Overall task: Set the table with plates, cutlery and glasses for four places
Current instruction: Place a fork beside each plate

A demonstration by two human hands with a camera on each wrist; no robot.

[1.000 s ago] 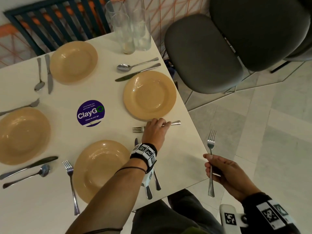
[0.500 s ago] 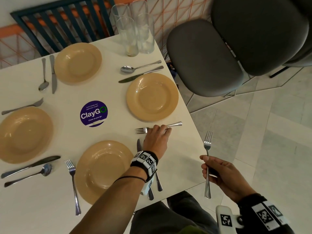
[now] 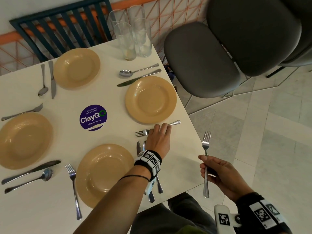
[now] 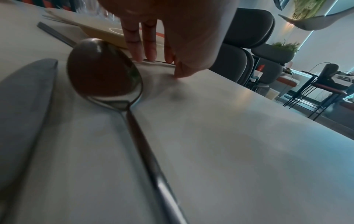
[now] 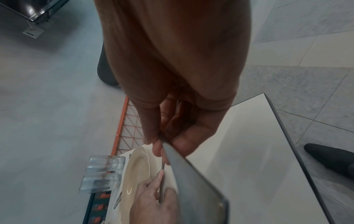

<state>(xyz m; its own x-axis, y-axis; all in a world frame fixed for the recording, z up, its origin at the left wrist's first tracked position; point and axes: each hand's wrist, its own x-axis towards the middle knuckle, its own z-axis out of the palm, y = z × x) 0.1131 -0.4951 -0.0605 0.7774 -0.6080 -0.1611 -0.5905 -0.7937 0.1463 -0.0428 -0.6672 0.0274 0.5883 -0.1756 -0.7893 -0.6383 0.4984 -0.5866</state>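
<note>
Four tan plates lie on the white table [image 3: 179, 154], among them the right plate [image 3: 150, 99] and the near plate [image 3: 103, 174]. My left hand [image 3: 162, 128] pinches the handle of a fork [image 3: 141, 133] lying flat just below the right plate; in the left wrist view its fingers [image 4: 145, 45] come down onto the fork. A spoon [image 4: 103, 68] and knife [image 4: 25, 94] lie under that wrist. My right hand [image 3: 205, 160] grips a second fork [image 3: 206, 141] upright, off the table's right edge. Several empty glasses [image 3: 130, 36] stand bunched at the far corner.
Knives, spoons and forks lie beside the other plates. A purple round sticker [image 3: 93, 117] marks the table's middle. Grey chairs [image 3: 200, 61] stand close to the right side, a dark slatted chair [image 3: 64, 26] at the far side. Tiled floor [image 3: 270, 124] is on the right.
The left hand stays on the fork by the right plate, which has barely shifted. The right hand with its fork has drifted slightly toward the table.
</note>
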